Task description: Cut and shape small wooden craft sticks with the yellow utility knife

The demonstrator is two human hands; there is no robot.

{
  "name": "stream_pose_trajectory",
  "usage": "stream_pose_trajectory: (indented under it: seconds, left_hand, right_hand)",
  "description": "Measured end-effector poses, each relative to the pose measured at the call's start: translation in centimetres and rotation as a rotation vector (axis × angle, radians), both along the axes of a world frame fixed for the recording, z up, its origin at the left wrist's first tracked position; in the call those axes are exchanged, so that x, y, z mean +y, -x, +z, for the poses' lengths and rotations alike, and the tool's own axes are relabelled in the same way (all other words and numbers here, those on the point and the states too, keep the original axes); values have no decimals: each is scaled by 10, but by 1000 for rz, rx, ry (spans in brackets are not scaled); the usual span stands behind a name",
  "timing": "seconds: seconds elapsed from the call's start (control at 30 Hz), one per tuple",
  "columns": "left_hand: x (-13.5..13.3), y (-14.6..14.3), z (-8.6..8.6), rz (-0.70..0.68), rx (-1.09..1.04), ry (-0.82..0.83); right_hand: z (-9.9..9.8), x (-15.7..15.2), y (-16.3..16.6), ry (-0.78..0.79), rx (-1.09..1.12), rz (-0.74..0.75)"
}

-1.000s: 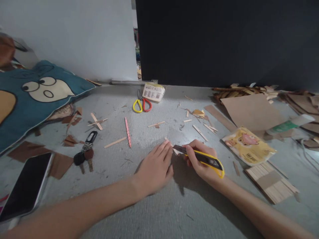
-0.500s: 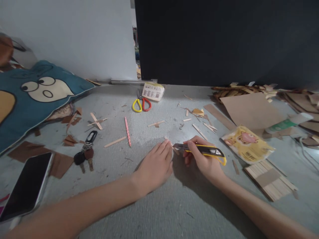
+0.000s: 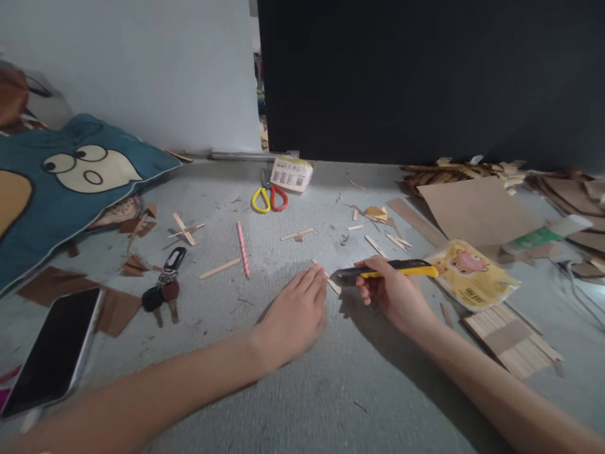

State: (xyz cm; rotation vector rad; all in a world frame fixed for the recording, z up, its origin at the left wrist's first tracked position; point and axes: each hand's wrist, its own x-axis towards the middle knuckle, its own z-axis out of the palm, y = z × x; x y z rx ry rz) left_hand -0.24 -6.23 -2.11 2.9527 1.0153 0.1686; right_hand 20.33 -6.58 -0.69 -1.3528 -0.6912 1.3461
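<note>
A short wooden stick [image 3: 333, 285] lies slantwise on the grey floor [image 3: 331, 391], near the middle of the view. Its far end is met by the fingertips of the left hand [image 3: 295, 313], which is laid flat, palm down, with the fingers straight and together; nothing is gripped by it. Whether the stick is pressed down or only touched cannot be told.

Just to the right of the stick, a yellow utility knife [image 3: 401, 270] is grasped by the right hand [image 3: 394, 295], with the fingers curled around its body. The knife is held almost level, its dark front end pointed at the near end of the stick and very close to it (contact cannot be made out).

Beside the knife's rear end, a yellow packet [image 3: 472, 277] printed with a cartoon animal is seen, and nearer the camera a flat stack of sticks [image 3: 513, 343]. Behind them a sheet of brown cardboard [image 3: 477, 211] and a green-and-white tube [image 3: 543, 234] are spread. Loose stick offcuts are scattered beyond the hands.

To the left, a pink pencil [image 3: 242, 250], a bunch of keys [image 3: 163, 290] and a dark phone [image 3: 51, 353] are found, with a blue cushion [image 3: 61, 183] beyond them. Against the far wall, scissors [image 3: 269, 197] with yellow and red handles lie beside a white packet [image 3: 292, 173].
</note>
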Motion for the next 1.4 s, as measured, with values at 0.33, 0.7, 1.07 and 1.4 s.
stream_pose_trajectory:
  seconds: [0.33, 0.7, 1.07, 1.4]
  left_hand:
    - [1, -1, 1, 2, 21, -12]
    - [4, 0, 2, -24, 77, -43]
    - [2, -1, -1, -34, 118, -62]
    - [1, -3, 7, 9, 109, 2]
  right_hand:
    - [0, -18, -7, -468, -759, 195]
    - [-10, -15, -9, -553, -843, 242]
    - [-5, -17, 0, -658, -948, 341]
    - [2, -6, 5, -243, -287, 186]
